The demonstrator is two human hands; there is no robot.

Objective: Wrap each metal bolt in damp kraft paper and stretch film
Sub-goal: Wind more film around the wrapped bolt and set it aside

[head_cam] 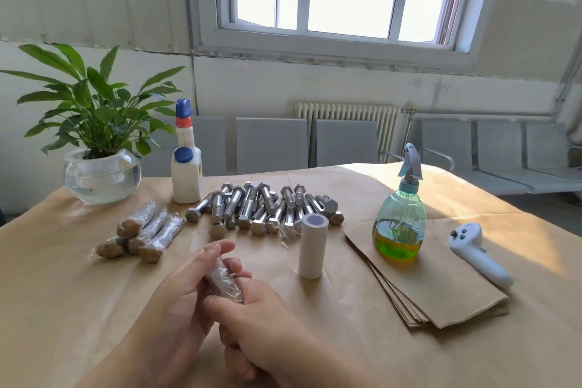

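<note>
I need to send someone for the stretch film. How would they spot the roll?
Start at the heap of bare steel bolts mid-table. Just in front of its right end stands a white upright cylinder, the stretch film roll, the only white thing standing there.

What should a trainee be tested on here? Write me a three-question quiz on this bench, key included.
1. True or false: the spray bottle stands on the stack of kraft paper sheets.
2. Multiple choice: what do both hands hold? A) a bare bolt B) a film-covered wrapped bolt C) the white roll
3. Fill in: the finished wrapped bolts lie to the ____ of the pile of bare bolts.

Key:
1. True.
2. B: the left hand and right hand both have their grip on it.
3. Left.
</note>
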